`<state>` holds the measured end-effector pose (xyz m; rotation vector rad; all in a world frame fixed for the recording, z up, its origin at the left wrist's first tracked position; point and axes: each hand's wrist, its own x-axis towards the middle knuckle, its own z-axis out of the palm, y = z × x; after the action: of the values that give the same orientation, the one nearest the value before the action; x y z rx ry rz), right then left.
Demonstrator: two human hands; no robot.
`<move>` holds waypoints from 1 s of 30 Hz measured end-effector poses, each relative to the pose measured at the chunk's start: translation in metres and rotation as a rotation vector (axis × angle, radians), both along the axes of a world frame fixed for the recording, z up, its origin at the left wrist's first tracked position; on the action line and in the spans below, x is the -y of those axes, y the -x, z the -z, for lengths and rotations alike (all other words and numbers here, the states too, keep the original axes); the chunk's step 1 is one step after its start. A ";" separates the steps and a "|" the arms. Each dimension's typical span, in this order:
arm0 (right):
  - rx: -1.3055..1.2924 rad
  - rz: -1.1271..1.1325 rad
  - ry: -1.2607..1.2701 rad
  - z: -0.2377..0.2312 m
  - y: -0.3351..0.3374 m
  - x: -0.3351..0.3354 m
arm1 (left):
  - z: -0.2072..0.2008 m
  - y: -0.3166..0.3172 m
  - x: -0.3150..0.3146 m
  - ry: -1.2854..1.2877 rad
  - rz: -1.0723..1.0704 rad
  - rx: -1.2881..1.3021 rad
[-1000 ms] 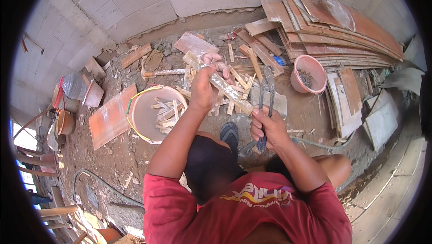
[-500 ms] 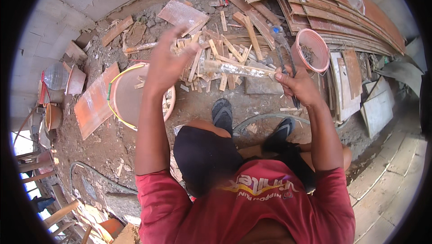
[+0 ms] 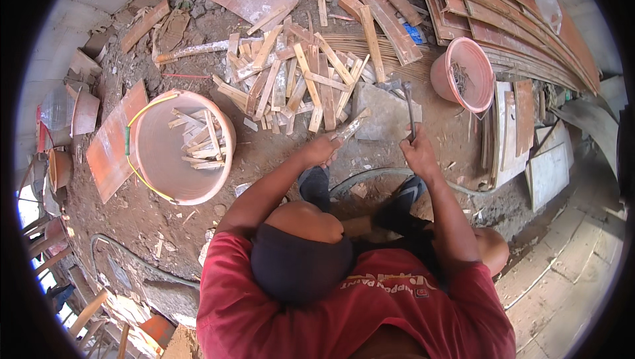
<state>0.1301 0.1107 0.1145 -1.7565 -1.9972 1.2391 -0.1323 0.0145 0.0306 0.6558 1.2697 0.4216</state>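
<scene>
Here we are, low over a dirt floor, and both hands are busy: the left hand (image 3: 322, 151) has its fingers closed around the near end of a short wooden strip (image 3: 353, 127), which angles up and to the right, its far end in front of a flat grey stone slab (image 3: 387, 113); whether wood and stone touch, I can't tell from here. Over on the other side, the right hand (image 3: 419, 151) has its fingers wrapped around the handles of dark metal pincers (image 3: 411, 111), held upright with the head pointing away from the body, well apart from the strip. How far the pincers' jaws stand open is too small to call. Just beyond, a loose heap of wooden pieces (image 3: 291, 88) lies crisscrossed on the ground, left of the slab. To the left sits a wide pale bucket (image 3: 155, 154), tilted to our view, with a yellow handle (image 3: 140, 109) and more short strips (image 3: 213, 135) lying inside against its right side. Off to the right, a smaller pink bucket (image 3: 444, 80) holds thin, dark scraps (image 3: 459, 78), close to a big stack of brownish sheets (image 3: 529, 41). A hose (image 3: 387, 172) curves past the dark sandals (image 3: 315, 187) below.
</scene>
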 end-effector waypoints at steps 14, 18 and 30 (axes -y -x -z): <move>-0.172 0.019 -0.061 0.054 0.023 0.032 | 0.009 -0.024 0.005 0.151 -0.165 0.005; -0.104 -0.068 0.045 0.009 0.034 0.012 | 0.015 -0.022 0.011 0.149 -0.153 0.017; -0.125 -0.006 0.002 0.021 0.030 0.013 | 0.024 -0.024 0.014 0.101 -0.132 -0.010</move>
<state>0.0997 0.0980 0.0933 -1.6318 -1.9333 1.3190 -0.1086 0.0001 0.0063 0.4909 1.3391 0.4603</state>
